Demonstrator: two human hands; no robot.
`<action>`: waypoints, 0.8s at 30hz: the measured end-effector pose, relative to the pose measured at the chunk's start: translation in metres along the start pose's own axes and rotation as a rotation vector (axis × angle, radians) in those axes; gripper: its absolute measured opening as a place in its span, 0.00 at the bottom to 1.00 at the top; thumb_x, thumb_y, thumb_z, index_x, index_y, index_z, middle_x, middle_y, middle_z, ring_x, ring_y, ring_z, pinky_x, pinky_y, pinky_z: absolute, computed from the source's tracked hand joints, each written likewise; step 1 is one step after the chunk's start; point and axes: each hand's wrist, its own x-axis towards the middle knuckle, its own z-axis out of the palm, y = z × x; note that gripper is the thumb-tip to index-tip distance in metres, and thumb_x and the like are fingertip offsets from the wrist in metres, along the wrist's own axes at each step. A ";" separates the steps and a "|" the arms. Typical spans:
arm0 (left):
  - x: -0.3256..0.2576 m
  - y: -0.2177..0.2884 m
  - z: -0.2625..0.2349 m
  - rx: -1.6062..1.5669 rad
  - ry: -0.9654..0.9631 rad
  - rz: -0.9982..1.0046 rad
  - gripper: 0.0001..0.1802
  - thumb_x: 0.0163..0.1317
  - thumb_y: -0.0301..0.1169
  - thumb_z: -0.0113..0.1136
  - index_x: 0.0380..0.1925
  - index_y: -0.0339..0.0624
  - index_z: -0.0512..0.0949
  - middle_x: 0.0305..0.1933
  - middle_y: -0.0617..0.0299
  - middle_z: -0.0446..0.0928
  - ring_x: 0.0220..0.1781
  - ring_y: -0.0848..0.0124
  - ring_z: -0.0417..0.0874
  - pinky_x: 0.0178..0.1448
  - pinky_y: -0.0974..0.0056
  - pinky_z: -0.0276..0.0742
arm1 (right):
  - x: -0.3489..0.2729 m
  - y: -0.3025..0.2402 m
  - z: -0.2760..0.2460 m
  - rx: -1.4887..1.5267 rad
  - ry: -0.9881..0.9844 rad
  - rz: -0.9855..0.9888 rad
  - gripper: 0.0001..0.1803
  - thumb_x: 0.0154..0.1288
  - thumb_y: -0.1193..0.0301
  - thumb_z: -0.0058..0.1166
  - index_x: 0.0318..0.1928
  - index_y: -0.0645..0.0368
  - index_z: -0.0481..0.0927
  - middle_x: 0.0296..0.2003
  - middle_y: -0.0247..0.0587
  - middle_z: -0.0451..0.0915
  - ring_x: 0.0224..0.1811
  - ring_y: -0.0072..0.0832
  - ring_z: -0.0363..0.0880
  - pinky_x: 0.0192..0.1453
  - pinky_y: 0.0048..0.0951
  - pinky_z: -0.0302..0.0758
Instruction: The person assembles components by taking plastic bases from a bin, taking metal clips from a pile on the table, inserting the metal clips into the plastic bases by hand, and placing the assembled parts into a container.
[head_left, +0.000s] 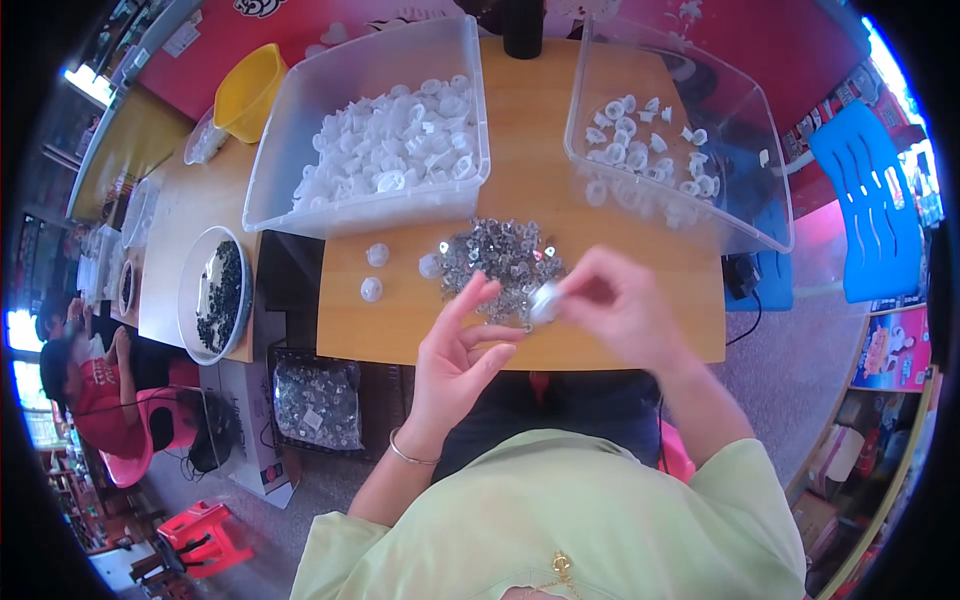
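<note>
Between the thumb and fingers of my right hand [618, 305] is a small white plastic cap-like part [544, 302], slightly blurred. My left hand [455, 350] is beside it, palm turned up and fingers spread. A tiny shiny bit shows by one left fingertip; whether the hand holds it is unclear. Just beyond both hands, a heap of small shiny metal clip-like pieces [495, 250] lies on the wooden table [400, 335]. Left of the heap are a few loose white plastic parts [371, 289].
A clear bin [370, 219] at the back left holds many white parts; another clear bin [690, 212] at the back right holds fewer. A round tray [188, 300] of black pieces sits on the side table. A blue chair [870, 205] stands right. Another person [100, 400] sits far left.
</note>
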 end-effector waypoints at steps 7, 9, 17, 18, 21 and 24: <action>0.016 -0.008 -0.046 0.511 0.298 0.262 0.32 0.55 0.18 0.58 0.60 0.37 0.61 0.56 0.56 0.66 0.44 0.74 0.75 0.40 0.73 0.76 | 0.034 -0.031 -0.116 -0.929 0.634 -0.437 0.05 0.57 0.79 0.57 0.35 0.60 0.77 0.28 0.35 0.76 0.29 0.22 0.76 0.32 0.21 0.74; 0.025 -0.007 -0.073 0.949 0.508 0.379 0.33 0.53 0.19 0.60 0.60 0.39 0.61 0.56 0.55 0.66 0.49 0.72 0.73 0.40 0.72 0.75 | 0.034 -0.029 -0.121 -1.102 0.670 -0.411 0.06 0.57 0.78 0.58 0.36 0.59 0.78 0.34 0.36 0.76 0.31 0.23 0.76 0.29 0.20 0.74; 0.034 -0.033 -0.150 1.470 0.476 0.382 0.17 0.51 0.26 0.61 0.43 0.37 0.76 0.46 0.49 0.74 0.51 0.55 0.72 0.55 0.57 0.68 | 0.033 0.038 -0.015 -0.935 -0.044 -0.347 0.06 0.55 0.70 0.57 0.34 0.56 0.78 0.36 0.39 0.76 0.38 0.35 0.77 0.42 0.33 0.74; 0.035 -0.033 -0.150 1.466 0.468 0.384 0.17 0.51 0.26 0.61 0.43 0.37 0.76 0.46 0.49 0.74 0.51 0.55 0.72 0.55 0.57 0.68 | 0.033 0.049 -0.014 -0.938 -0.038 -0.341 0.06 0.55 0.70 0.57 0.34 0.56 0.78 0.36 0.39 0.76 0.38 0.35 0.77 0.42 0.33 0.74; 0.034 -0.036 -0.148 1.360 0.460 0.331 0.10 0.53 0.23 0.59 0.37 0.35 0.77 0.38 0.53 0.76 0.44 0.57 0.76 0.50 0.62 0.71 | 0.028 0.077 -0.012 -0.952 0.025 -0.246 0.07 0.54 0.71 0.58 0.35 0.57 0.77 0.36 0.40 0.75 0.39 0.36 0.77 0.41 0.34 0.75; 0.030 -0.040 -0.143 1.214 0.477 0.395 0.06 0.58 0.23 0.57 0.35 0.34 0.77 0.34 0.56 0.78 0.38 0.64 0.79 0.43 0.67 0.74 | 0.021 0.085 -0.011 -0.719 0.099 -0.159 0.09 0.54 0.72 0.59 0.36 0.59 0.77 0.36 0.40 0.75 0.38 0.34 0.78 0.39 0.31 0.76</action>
